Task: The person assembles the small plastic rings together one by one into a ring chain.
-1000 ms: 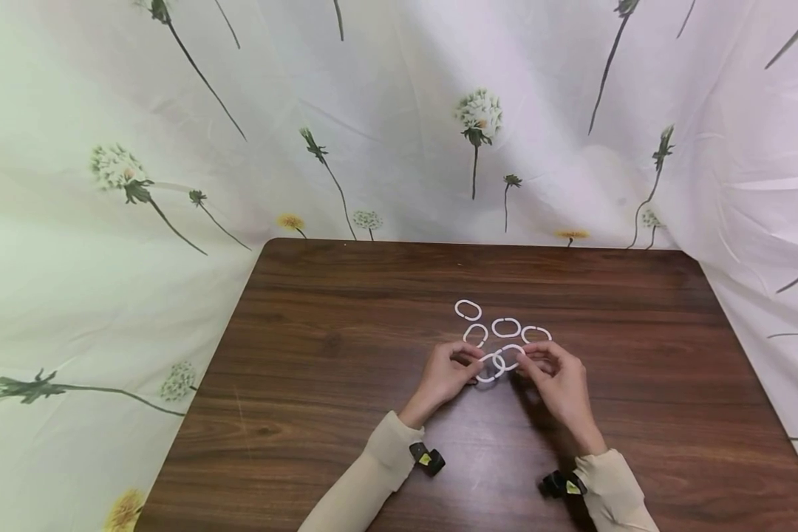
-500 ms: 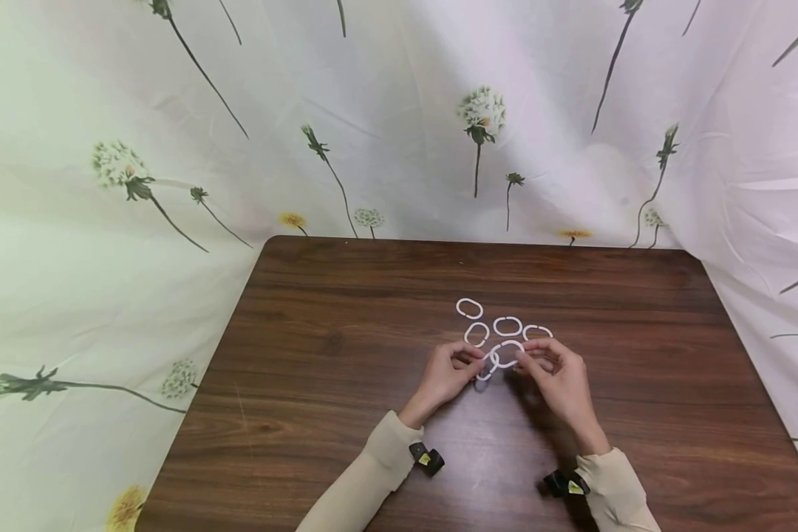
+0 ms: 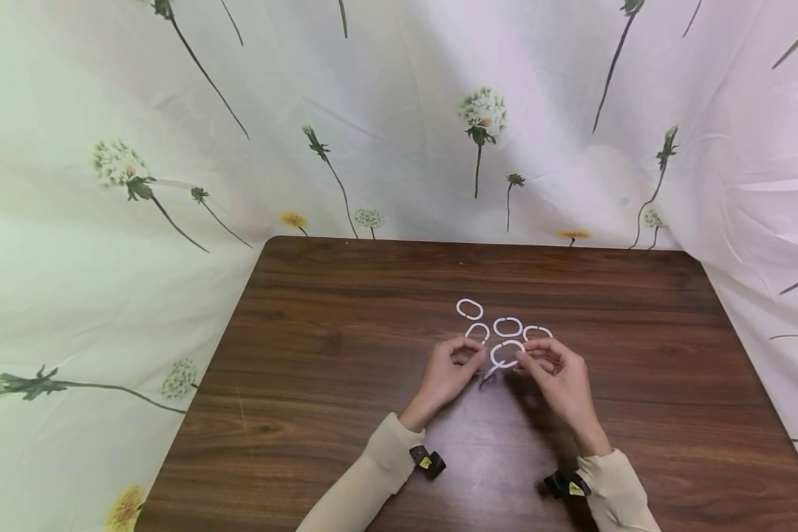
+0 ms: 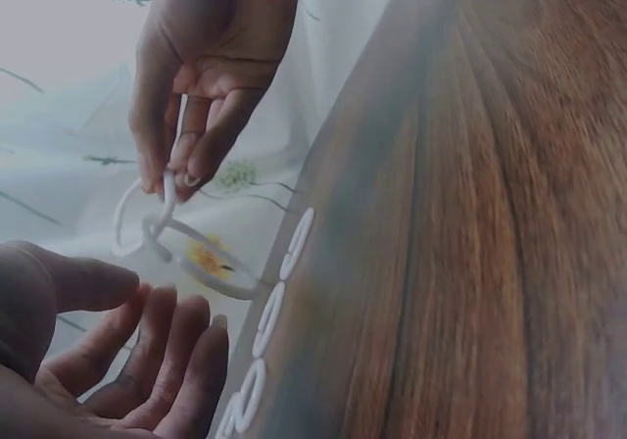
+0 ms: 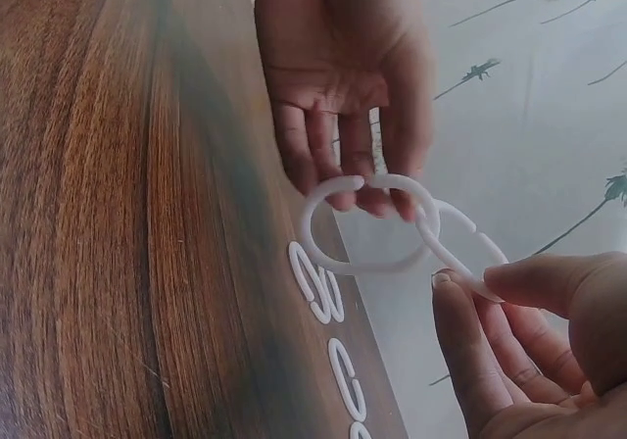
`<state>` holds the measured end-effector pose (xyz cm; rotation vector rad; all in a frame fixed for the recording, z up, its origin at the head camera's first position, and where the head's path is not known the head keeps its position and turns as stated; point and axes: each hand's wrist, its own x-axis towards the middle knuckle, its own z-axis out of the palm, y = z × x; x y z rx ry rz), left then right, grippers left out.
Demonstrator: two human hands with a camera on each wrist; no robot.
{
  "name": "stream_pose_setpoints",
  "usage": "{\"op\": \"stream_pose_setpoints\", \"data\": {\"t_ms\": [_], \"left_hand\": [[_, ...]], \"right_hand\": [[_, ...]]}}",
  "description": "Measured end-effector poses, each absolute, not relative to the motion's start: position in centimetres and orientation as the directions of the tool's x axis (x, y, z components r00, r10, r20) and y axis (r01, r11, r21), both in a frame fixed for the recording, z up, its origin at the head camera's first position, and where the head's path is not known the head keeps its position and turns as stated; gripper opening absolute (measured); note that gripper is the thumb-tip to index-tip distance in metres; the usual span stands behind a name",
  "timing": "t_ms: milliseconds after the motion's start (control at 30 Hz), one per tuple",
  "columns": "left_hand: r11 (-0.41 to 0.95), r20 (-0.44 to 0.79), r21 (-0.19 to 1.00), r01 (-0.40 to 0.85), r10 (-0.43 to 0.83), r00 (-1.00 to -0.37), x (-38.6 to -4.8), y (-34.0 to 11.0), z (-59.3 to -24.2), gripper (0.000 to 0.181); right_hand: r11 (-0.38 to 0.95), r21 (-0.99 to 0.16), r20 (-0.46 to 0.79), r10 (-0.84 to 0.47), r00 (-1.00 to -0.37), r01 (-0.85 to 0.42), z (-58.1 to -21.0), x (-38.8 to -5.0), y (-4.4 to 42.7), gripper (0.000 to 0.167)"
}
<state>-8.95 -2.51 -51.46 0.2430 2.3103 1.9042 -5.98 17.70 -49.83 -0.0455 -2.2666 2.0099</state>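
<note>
Has freed the lower oval link (image 5: 368, 267) from the empty, slightly parted grip of the left hand (image 3: 448, 375), now hanging lengthwise downward from the upper link (image 3: 493, 356) pinched in the right hand (image 3: 561, 378).

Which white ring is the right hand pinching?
The upper ring of the raised linked pair; its partner hangs from it, and four others lie on the table.

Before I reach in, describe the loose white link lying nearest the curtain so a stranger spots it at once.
In the head view, find the brown table and, over it, the left hand. Beyond that hand, toward the flowered curtain, a white oblong link lies flat on the wood. It sits nearer the curtain and farther left than its three loose neighbours.
</note>
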Motion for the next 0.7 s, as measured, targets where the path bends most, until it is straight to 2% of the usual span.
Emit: {"op": "stream_pose_setpoints", "data": {"t_ms": [267, 700], "left_hand": [[0.074, 0.003, 0.997, 0.02, 0.218, -0.976, -8.76, -2.23, -51.05, 0.018], [0.044, -0.022, 0.999, -0.012, 0.244, -0.97, -8.54, -2.14, -50.51, 0.021]], "right_hand": [[0.066, -0.996, 0.059, 0.103, -0.993, -0.052, -49.87, -6.03, 17.67, 0.021], [0.042, -0.998, 0.054, 0.084, -0.995, -0.051, -50.1, -6.06, 17.51, 0.024]]}}
